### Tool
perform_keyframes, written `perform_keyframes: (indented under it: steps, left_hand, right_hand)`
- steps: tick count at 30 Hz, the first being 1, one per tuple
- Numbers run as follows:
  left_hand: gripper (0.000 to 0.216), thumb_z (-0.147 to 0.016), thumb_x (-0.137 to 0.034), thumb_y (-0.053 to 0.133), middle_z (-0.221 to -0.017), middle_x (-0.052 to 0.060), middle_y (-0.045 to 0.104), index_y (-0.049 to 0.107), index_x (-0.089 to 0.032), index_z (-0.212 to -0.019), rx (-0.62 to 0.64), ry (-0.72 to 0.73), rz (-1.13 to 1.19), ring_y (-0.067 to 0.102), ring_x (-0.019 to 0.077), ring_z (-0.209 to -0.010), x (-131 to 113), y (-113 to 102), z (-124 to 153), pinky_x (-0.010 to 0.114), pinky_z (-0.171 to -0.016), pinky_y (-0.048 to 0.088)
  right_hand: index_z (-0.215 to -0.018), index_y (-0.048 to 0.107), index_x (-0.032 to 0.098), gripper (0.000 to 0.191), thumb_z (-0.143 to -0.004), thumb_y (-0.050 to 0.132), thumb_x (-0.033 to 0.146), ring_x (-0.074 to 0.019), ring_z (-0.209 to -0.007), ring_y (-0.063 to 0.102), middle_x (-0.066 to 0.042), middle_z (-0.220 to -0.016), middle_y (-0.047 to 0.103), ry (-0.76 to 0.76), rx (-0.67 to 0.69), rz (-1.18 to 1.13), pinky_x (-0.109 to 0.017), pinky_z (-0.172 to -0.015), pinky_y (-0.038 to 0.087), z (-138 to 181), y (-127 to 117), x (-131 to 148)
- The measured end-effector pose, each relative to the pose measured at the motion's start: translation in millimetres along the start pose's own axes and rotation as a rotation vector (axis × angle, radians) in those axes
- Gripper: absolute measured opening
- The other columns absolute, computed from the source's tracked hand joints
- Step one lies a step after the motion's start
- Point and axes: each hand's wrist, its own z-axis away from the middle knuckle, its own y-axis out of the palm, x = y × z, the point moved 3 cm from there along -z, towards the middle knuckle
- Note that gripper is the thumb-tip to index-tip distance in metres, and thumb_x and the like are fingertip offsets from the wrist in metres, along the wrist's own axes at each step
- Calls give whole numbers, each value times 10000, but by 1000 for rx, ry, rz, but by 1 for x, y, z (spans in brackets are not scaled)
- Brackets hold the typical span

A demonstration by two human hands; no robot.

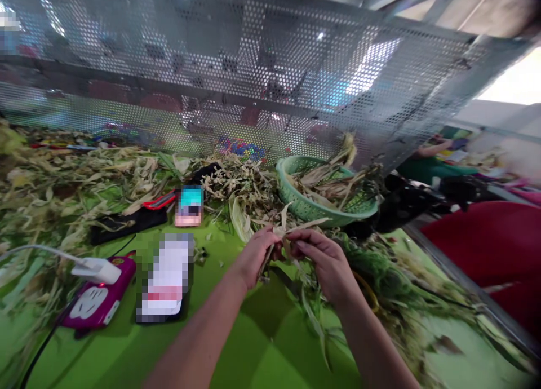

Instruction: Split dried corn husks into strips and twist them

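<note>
Both my hands meet over the green tabletop (270,344), working on a pale, half-dried plant stalk (280,231) with long strip-like leaves. My left hand (256,255) is closed round its stem, and a short stem end pokes out below the fingers. Thumb and fingers of my right hand (327,262) pinch the leaves from the other side. Long green leaves (315,315) hang beneath my right hand. Just beyond my hands lies a heap of dry plant pieces (245,183). The exact kind of plant is not clear.
A green plastic basket (296,200) holding dry stalks stands behind my right hand. Left of me lie a phone (164,279) and a purple power strip (101,299) with a white charger (99,269). A perforated metal panel (253,67) rises behind. Green netting (376,270) lies right.
</note>
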Motion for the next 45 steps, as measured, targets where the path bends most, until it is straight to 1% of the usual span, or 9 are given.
perform_keyframes:
  steps: [7, 12, 16, 21, 25, 29, 32, 41, 45]
  left_hand:
    - [259, -718, -385, 658, -597, -37, 450, 557, -146, -723, -30, 25, -18, 403, 62, -524, 0, 0, -1, 180, -488, 315]
    - [275, -707, -380, 665, -556, -46, 414, 544, -138, -659, -19, 12, 21, 375, 53, -487, 3, -3, -4, 185, -500, 357]
    - [274, -685, -371, 685, -594, -25, 450, 622, -120, -775, -59, -4, 54, 394, 60, -510, 4, -7, -6, 187, -510, 378]
    - [281, -685, -391, 683, -623, -13, 475, 601, -137, -774, -85, 19, 30, 418, 73, -536, 6, -9, -8, 205, -548, 385]
    - [248, -777, -408, 591, -613, -32, 467, 577, -165, -823, -108, 101, -219, 394, 78, -521, 7, -11, -8, 206, -520, 327]
    - [222, -845, -387, 506, -596, -41, 449, 588, -185, -887, -77, 154, -511, 376, 94, -526, 6, -8, -6, 211, -510, 283]
    - [203, -864, -347, 487, -713, -7, 546, 603, -183, -897, -34, 275, -629, 446, 119, -635, 1, -1, -3, 222, -590, 334]
    - [255, -837, -388, 535, -828, 19, 610, 595, -176, -965, 49, 295, -655, 513, 154, -748, 0, 3, 1, 241, -672, 386]
    - [223, -841, -369, 524, -806, 24, 603, 594, -170, -915, -57, 297, -643, 521, 158, -753, -1, 1, 2, 250, -694, 389]
  right_hand:
    - [-889, 710, 206, 143, -784, 619, 241, -130, -665, 544, -25, -801, 655, -31, 50, 12, -248, -632, 446, 0, 0, -4]
    - [-911, 719, 240, 157, -827, 589, 217, -190, -871, 601, -48, -916, 666, -283, 102, 309, -315, -804, 467, -1, -2, 4]
    - [-970, 715, 265, 185, -844, 585, 226, -207, -946, 598, -60, -990, 636, -418, 146, 517, -335, -852, 465, -1, 0, 10]
    - [-967, 711, 261, 161, -830, 627, 259, -207, -924, 593, -62, -984, 617, -503, 93, 609, -335, -810, 477, 0, 0, 9]
    - [-861, 719, 250, 94, -826, 631, 259, -212, -885, 575, -48, -907, 644, -574, -10, 688, -351, -800, 455, 0, 0, 11]
    - [-789, 679, 224, 95, -831, 616, 281, -207, -816, 554, -32, -808, 652, -518, -99, 712, -333, -757, 435, 0, -2, 8]
    - [-760, 644, 205, 138, -832, 607, 317, -189, -764, 543, -19, -760, 633, -405, -206, 634, -301, -714, 427, -1, -5, -1]
    - [-763, 600, 179, 185, -835, 582, 349, -137, -624, 507, 5, -682, 585, -272, -272, 432, -239, -591, 401, 0, -4, -10]
    - [-837, 582, 191, 184, -793, 637, 360, -148, -671, 540, -4, -736, 610, -264, -279, 352, -250, -630, 434, -1, -1, -13]
